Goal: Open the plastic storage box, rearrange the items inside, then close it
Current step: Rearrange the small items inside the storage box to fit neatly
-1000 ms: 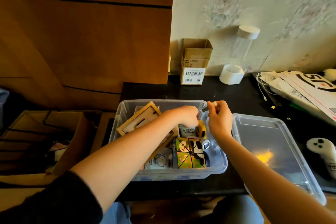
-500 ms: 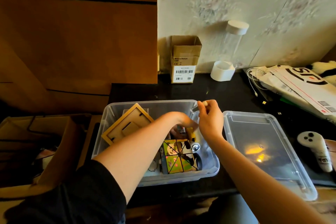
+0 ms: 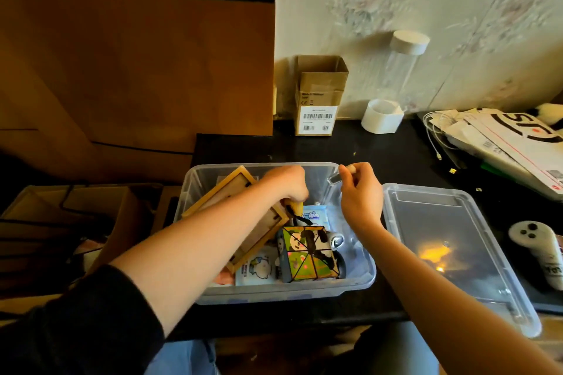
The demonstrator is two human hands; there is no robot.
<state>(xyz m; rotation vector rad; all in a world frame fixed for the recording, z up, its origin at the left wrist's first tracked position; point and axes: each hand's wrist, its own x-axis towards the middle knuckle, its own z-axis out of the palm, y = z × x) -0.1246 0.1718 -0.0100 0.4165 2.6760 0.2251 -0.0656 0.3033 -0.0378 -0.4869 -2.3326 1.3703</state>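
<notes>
The clear plastic storage box [image 3: 359, 278] stands open on the black table, its lid [image 3: 451, 240] lying flat to the right. Inside are a tilted wooden frame [image 3: 225, 195], a colourful panda-print cube [image 3: 307, 253], a blue packet [image 3: 315, 215] and white cartoon cards [image 3: 256, 268]. My left hand [image 3: 288, 183] reaches into the box and grips a small yellow item with a black cord [image 3: 294, 208]. Over the box's far right corner, my right hand [image 3: 361, 189] pinches a small clear tube-like piece [image 3: 335, 178].
At the back stand a cardboard carton [image 3: 318, 94], a tall clear jar with a white cap [image 3: 399, 70] and a white tape roll [image 3: 380, 116]. Papers and a white cable [image 3: 502, 137] lie at the right, a white controller [image 3: 539, 250] beside the lid. An open cardboard box [image 3: 91, 210] is left.
My left hand has lifted back toward the box's far side, pulling the yellow item up with it. My right hand holds its small piece in about the same place.
</notes>
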